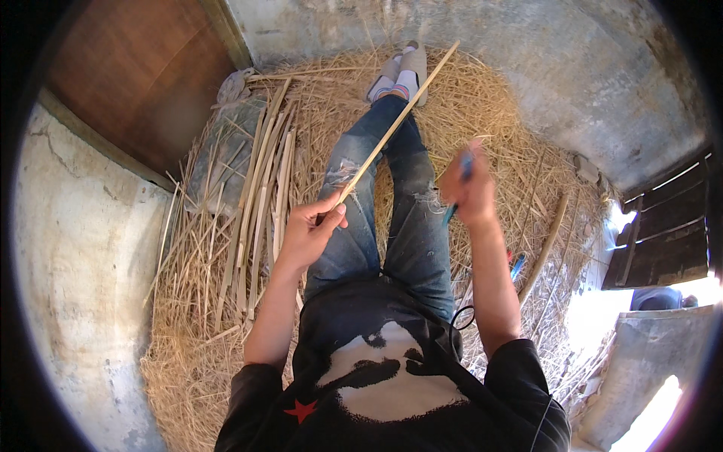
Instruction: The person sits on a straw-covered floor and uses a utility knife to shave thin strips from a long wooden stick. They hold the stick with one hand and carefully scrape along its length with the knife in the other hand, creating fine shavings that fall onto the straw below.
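My left hand (316, 230) is closed around the near end of a long, thin split-wood strip (399, 123), its thumb on top. The strip slants away to the far right, above my jeans and past my shoes. Apart from it, over the right side of my legs, my right hand (471, 188) grips a slim blue-handled tool (467, 164). Motion blurs that hand, so the tool's blade or tip cannot be made out. A pale, thin sliver (483, 136) shows at its fingertips.
Several long split strips (260, 188) lie bundled on my left, partly over a grey slab (218, 162). Straw (482, 98) covers the floor. On the right are a curved stick (544, 248) and a small blue object (517, 265). Plastered walls (542, 68) and a brown panel (143, 83) surround me.
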The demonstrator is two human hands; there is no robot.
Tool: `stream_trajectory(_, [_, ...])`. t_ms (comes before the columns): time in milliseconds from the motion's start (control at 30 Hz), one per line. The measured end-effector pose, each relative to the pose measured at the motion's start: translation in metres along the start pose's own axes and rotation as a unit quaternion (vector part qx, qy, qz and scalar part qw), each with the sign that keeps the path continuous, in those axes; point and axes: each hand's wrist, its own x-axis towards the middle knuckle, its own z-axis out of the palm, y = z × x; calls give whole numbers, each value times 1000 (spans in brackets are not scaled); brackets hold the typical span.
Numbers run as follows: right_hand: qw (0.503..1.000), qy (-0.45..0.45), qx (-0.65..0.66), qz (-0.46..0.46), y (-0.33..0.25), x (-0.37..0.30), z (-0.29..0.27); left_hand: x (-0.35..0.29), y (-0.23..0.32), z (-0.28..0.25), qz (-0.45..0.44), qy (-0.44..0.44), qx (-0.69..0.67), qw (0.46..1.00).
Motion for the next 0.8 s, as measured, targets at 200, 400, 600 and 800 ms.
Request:
stream_trajectory(200, [917,368,43,-149,-23,45,-31,1,14,-5,-40,-33,-40,998])
stream_trajectory(400, [927,71,-357,-92,8,-7,30,2,3,11,-9,10,-28,1000])
stream_trajectory(600, [910,-4,-410,-63,27,-23,78,-1,-3,29,125,38,74,989])
stream_trajectory(800, [900,-4,-428,-82,38,-26,86,-4,10,37,130,77,170,974])
